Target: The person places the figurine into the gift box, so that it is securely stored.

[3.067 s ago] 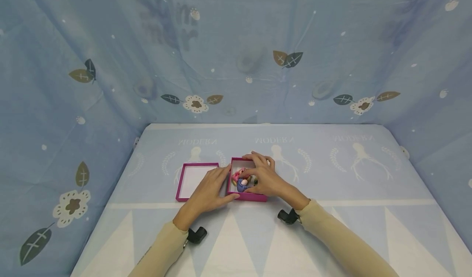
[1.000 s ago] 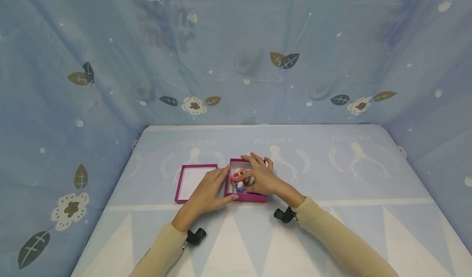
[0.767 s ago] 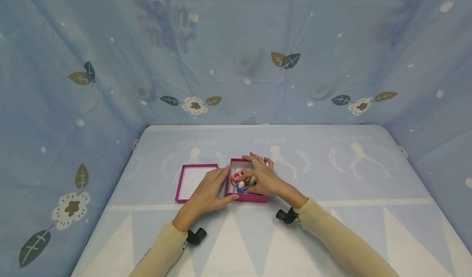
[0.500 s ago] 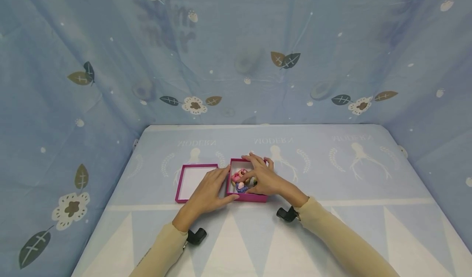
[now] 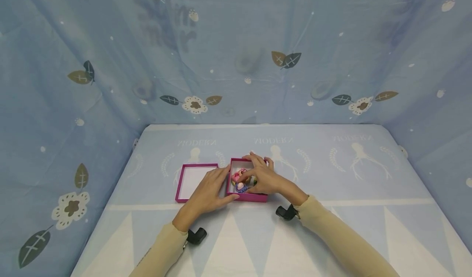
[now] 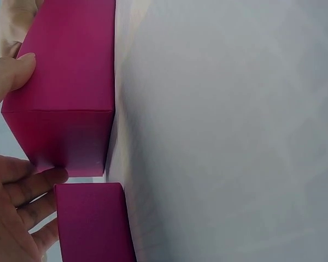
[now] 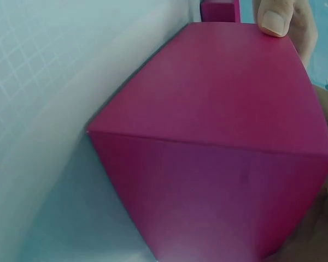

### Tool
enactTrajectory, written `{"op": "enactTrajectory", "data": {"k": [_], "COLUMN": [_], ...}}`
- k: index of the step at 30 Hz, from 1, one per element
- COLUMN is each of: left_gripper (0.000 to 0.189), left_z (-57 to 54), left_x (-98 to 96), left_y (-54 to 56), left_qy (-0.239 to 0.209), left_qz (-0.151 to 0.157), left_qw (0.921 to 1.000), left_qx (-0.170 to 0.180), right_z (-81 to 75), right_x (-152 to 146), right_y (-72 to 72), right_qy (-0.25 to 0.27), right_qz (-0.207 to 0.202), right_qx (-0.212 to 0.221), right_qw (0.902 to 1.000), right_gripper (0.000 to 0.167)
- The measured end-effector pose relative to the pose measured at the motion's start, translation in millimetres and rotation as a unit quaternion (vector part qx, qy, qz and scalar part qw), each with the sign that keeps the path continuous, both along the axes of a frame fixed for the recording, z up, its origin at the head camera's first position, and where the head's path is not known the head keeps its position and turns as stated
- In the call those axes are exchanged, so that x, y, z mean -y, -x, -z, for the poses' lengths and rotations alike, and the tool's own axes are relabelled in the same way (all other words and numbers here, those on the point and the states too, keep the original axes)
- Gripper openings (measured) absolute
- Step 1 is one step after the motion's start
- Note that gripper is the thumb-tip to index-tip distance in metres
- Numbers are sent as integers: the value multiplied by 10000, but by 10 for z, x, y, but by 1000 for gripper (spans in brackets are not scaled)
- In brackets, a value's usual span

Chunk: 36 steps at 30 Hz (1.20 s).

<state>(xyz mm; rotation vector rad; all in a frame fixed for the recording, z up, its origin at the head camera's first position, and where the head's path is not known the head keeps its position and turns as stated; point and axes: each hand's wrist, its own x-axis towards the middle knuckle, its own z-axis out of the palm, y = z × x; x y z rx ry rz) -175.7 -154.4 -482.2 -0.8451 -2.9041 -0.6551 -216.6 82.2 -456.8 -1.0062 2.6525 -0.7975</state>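
Note:
A magenta box (image 5: 252,198) with a white inside stands in front of me, its top uncovered. In it lie small toy figurines: a pink one (image 5: 237,174) behind and a blue one with a pale head (image 5: 241,188) at the front. My left hand (image 5: 209,189) steadies the box's near left corner, thumb on the front wall (image 6: 71,60) and fingers against the left side. My right hand (image 5: 266,179) reaches over the right wall, thumb and forefinger pinching the blue figurine. A greyish-green piece (image 5: 253,181) shows partly beneath that hand; the rest there is hidden.
Left of the box lies its shallow magenta lid (image 5: 189,179), white inside up, partly behind my left hand. A pale blue and white patterned cloth (image 5: 332,236) covers the table. Printed blue curtains (image 5: 243,55) close off the back and sides.
The blue figurine has turned a little under my right fingers, from upright to lying more sideways near the front wall. The box, the lid and my left hand keep their places.

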Motion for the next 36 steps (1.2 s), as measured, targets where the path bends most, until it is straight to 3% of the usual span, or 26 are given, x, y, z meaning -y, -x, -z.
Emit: {"op": "enactTrajectory", "data": {"k": [16, 26, 36], "left_gripper": [98, 98, 98], "left_z": [1, 7, -8], "left_x": [-2, -6, -11], "left_y": [4, 0, -2], "left_qy": [40, 56, 81], "left_qz": [-32, -42, -52], "left_qw": [10000, 10000, 9999], "left_qx": [-5, 70, 26], "right_z": [26, 18, 58], "right_x": [58, 29, 71], "right_y": [-21, -6, -44], "right_qy": [-411, -286, -711], "right_qz": [124, 92, 258], "right_qx": [-348, -98, -626], "right_qw": [9985, 9995, 9952], "right_gripper": [36, 31, 32]}}
